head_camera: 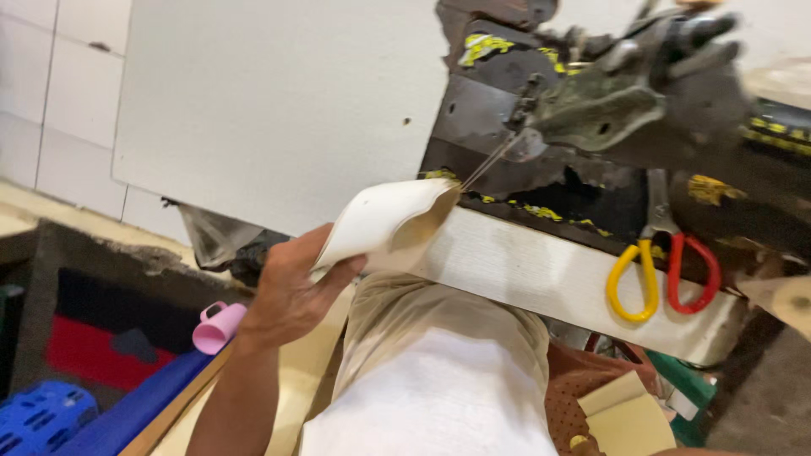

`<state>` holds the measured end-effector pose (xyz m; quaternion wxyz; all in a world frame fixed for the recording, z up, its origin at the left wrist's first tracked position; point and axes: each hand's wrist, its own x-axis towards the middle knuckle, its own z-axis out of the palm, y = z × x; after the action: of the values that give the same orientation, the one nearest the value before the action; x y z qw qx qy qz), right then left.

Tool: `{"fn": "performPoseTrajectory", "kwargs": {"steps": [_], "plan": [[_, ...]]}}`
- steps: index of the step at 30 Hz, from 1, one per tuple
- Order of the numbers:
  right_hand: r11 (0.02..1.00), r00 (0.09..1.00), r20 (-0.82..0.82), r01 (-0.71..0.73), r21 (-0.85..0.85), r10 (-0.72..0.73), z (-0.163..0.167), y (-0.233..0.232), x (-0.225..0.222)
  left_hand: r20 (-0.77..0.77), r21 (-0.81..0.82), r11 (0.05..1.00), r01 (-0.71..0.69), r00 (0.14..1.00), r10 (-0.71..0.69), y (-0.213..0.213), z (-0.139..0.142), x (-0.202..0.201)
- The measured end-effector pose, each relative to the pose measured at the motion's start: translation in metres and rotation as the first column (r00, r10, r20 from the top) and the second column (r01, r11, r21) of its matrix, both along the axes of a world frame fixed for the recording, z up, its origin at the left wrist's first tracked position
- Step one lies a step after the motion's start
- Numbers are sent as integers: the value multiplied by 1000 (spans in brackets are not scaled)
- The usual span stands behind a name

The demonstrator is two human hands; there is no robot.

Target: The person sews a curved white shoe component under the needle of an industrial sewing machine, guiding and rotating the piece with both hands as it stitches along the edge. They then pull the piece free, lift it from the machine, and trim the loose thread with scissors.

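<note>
Head-camera footage is tilted, so the scene is seen at a slant. A curved white piece of material (384, 221) is gripped by the left hand (291, 291), the thumb and fingers closed around its lower edge. The piece is held up so that its far tip lies just beside the needle area of a dark, worn sewing machine (608, 110), from which thin threads (490, 160) are stretched down to the tip. Whether the tip is touched by the needle cannot be told, as that spot is blurred. The right hand is not seen. A pair of scissors with one yellow and one red handle (663, 274) is hung on the white table edge (541, 274) below the machine. A pink cup (217, 327) is seen lower left, near the wrist.
</note>
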<state>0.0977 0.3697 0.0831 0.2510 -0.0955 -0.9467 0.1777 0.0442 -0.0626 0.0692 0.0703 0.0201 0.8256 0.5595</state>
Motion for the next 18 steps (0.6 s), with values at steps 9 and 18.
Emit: {"fn": "performPoseTrajectory", "kwargs": {"steps": [9, 18], "plan": [[458, 640, 134, -372, -808, 757, -23, -163, -79, 286, 438, 860, -261, 948, 142, 29, -27, 8], [297, 546, 113, -261, -919, 830, -37, -180, -89, 391, 689, 622, -372, 913, 114, 39, -29, 2]]}}
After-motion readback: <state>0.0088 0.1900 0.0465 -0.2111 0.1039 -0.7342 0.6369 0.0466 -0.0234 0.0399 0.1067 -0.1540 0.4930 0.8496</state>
